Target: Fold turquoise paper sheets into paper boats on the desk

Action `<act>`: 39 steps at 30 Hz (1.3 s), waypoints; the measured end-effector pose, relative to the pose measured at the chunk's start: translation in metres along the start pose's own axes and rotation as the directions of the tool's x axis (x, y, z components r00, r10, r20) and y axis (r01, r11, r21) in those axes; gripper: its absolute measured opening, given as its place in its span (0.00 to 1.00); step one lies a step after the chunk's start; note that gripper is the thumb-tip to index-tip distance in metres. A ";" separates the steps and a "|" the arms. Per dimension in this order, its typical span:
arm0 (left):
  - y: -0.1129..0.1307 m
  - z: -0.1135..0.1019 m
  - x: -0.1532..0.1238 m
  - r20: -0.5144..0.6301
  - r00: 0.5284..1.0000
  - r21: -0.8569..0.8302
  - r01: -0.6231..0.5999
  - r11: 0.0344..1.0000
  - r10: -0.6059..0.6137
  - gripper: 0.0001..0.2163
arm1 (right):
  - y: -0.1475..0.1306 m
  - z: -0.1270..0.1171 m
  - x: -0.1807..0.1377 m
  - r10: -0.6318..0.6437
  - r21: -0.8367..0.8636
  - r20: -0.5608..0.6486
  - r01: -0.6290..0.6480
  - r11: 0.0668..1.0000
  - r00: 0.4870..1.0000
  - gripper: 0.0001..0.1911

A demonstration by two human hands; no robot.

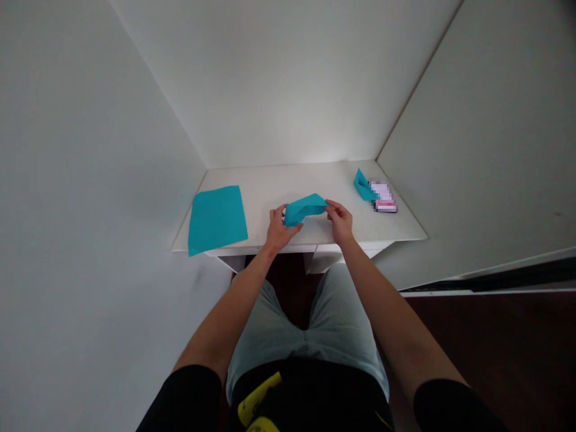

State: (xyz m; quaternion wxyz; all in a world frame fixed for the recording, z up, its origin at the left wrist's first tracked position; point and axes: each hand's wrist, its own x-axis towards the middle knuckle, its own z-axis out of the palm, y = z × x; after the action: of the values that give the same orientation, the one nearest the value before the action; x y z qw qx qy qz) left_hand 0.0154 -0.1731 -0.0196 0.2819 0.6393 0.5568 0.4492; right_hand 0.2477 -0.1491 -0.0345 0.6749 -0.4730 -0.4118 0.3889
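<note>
A: Above the near edge of the white counter (279, 180), both hands are on one folded piece of teal paper (305, 208). What does each one have?

B: The left hand (279, 227) is closed on the paper's left end, thumb on top and fingers curled beneath. The right hand (339, 219) pinches the right end between thumb and fingertips. The piece is lifted a little off the counter and sags into a shallow arch between the two hands.

A: And what else lies on the counter?

B: A flat teal sheet (217, 218) sits well to the left, its near corner hanging past the front edge. At the far right there is a small folded teal shape (362, 186), touching a blurred pink and white object (384, 197) that I cannot make out.

A: Anything nearer the camera?

B: Bare forearms run down to black sleeves, over light grey shorts (333, 324), with something yellow (257, 397) at the waist. White walls close in the counter on three sides.
</note>
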 end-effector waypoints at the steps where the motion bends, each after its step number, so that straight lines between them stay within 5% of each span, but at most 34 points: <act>1: 0.000 0.000 0.002 -0.006 1.000 -0.020 0.025 0.999 -0.025 0.33 | -0.001 0.000 -0.001 0.002 -0.002 0.010 -0.002 1.000 1.000 0.23; 5: 0.002 -0.002 0.007 0.015 0.985 -0.217 0.173 0.961 -0.174 0.26 | -0.004 0.001 -0.002 -0.022 0.012 0.065 0.021 1.000 0.998 0.23; 10: 0.005 -0.007 0.008 0.053 0.979 -0.348 0.203 0.915 -0.198 0.20 | 0.000 0.002 -0.003 -0.127 -0.020 0.054 0.128 0.992 0.990 0.24; 16: 0.001 -0.009 0.011 0.123 0.966 -0.390 0.256 0.884 -0.226 0.16 | 0.003 0.000 -0.004 -0.174 -0.341 0.104 0.200 0.919 0.979 0.18; 20: 0.000 -0.010 0.010 0.148 0.965 -0.401 0.259 0.879 -0.217 0.21 | -0.004 0.004 -0.014 -0.248 -0.576 0.230 0.337 0.744 0.941 0.13; 25: -0.007 -0.008 0.008 0.216 0.964 -0.411 0.232 0.882 -0.153 0.27 | -0.020 0.024 -0.023 -0.238 -0.739 0.487 0.542 0.400 0.840 0.11; 30: -0.014 -0.006 0.012 0.312 0.947 -0.361 0.186 0.914 -0.069 0.28 | -0.040 0.043 -0.006 -0.139 -0.604 0.767 0.778 0.170 0.626 0.13; 35: -0.018 -0.006 0.013 0.344 0.937 -0.363 0.187 0.913 -0.055 0.30 | -0.052 0.048 0.010 -0.034 -0.426 0.900 0.893 0.146 0.435 0.12; 39: -0.023 -0.003 0.013 0.315 0.948 -0.405 0.171 0.898 -0.038 0.31 | -0.054 0.049 0.013 -0.024 -0.404 0.909 0.896 0.184 0.415 0.12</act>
State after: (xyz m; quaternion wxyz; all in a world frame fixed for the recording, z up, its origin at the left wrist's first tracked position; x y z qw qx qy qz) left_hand 0.0023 -0.1555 -0.0344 0.5201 0.5913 0.4293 0.4422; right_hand 0.2146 -0.1356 0.0300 0.1567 -0.3627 -0.9186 -0.0104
